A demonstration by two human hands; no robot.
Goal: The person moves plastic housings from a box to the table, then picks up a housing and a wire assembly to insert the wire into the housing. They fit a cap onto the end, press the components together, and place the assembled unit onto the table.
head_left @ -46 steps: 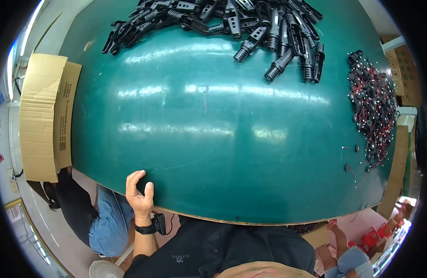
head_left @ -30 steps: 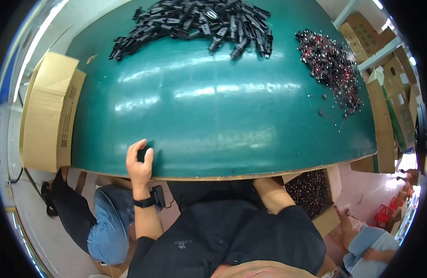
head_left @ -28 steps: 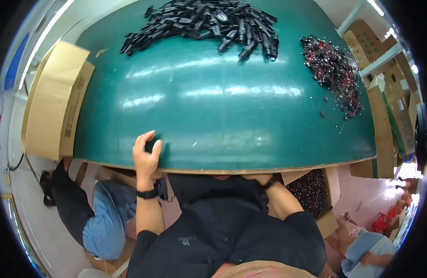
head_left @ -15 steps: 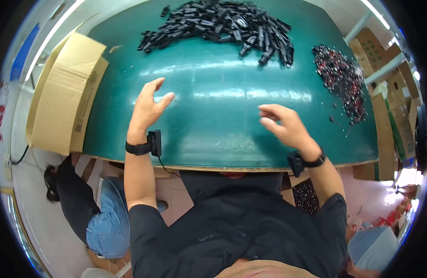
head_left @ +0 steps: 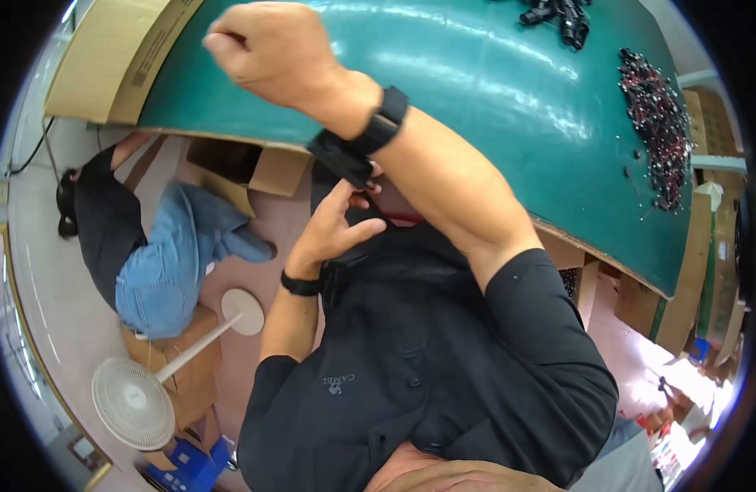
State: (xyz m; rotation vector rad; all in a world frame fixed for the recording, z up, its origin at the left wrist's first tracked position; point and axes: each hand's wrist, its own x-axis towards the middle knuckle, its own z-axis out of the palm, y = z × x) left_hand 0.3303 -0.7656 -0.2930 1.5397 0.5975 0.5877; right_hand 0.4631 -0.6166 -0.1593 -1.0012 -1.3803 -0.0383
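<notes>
one wrist device (head_left: 341, 158) beside left hand (head_left: 335, 230)

Glossy smooth tabletop (head_left: 484, 111), matt cardboard box (head_left: 107, 57), cloth shirt (head_left: 460, 353), matt plastic-looking wrist device (head_left: 341, 157)

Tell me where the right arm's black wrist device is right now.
In the head view, the black device is on the strap around the right wrist, left of centre in the upper half, just above the left hand.

— Sort of place?
— Reads as a small-parts assembly workshop.
— Judged from?
— Large green worktable (head_left: 517, 123), heaped black plastic fittings (head_left: 571, 25), piled red-wired components (head_left: 658, 131), cardboard carton (head_left: 115, 61) at left edge, pedestal fan (head_left: 132, 402).
</notes>
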